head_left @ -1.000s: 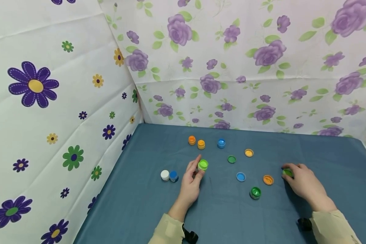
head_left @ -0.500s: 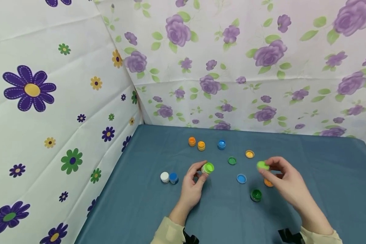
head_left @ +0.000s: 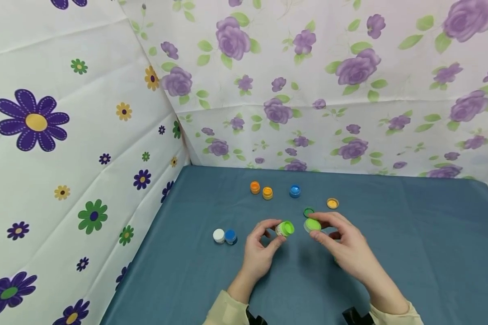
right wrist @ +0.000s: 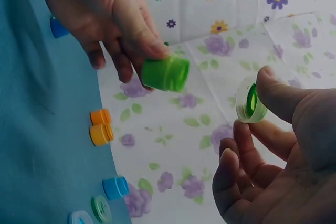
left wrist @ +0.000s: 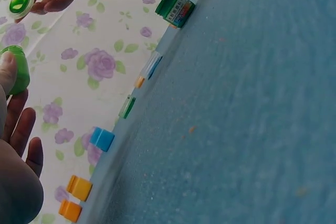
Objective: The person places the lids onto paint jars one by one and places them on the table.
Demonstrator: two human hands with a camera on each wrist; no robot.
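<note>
My left hand [head_left: 257, 255] pinches a small light green paint jar [head_left: 285, 229] between thumb and fingers, its uncapped mouth tilted toward the right. Facing it across a short gap, a light green lid [head_left: 312, 225] is pinched by my right hand [head_left: 349, 243]. Both are raised above the cloth. The right wrist view shows the jar [right wrist: 165, 73] and the lid [right wrist: 252, 100] apart, the lid's hollow inner side turned to the jar. A dark green jar [left wrist: 176, 9], uncapped, stands on the cloth; in the head view my right hand mostly hides it.
At the back stand orange [head_left: 255, 187], yellow [head_left: 267, 193] and blue [head_left: 294, 191] uncapped jars. A white-topped jar [head_left: 218, 235] and a blue-capped one [head_left: 230, 236] stand left. A yellow lid [head_left: 332, 203] and a dark green lid [head_left: 308, 212] lie beyond my hands.
My right hand has lifted the light green lid from the right side and carried it left, close to the jar. My left hand has shifted slightly right, tilting the jar toward the lid.
</note>
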